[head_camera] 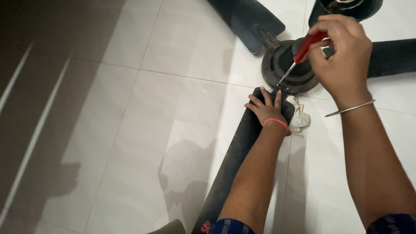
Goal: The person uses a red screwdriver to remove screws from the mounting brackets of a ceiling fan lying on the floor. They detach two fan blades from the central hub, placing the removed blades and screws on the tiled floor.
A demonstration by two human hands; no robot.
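A dark ceiling fan lies on the white tiled floor, its round motor hub (pixel 281 65) at the top right. My right hand (pixel 342 56) grips a red-handled screwdriver (pixel 305 47), whose metal tip meets the bracket where the near blade joins the hub. My left hand (pixel 266 108) presses flat on that near blade (pixel 234 160), fingers spread, with a pink band at the wrist. A thin metal bangle (pixel 351 108) circles my right wrist.
Another blade (pixel 245 19) points to the upper left and a third (pixel 392 56) to the right. A dark round cup-shaped part (pixel 346 8) sits at the top edge. A crumpled white cloth (pixel 300 117) lies beside my left hand. Shadows fall on the tiles at left.
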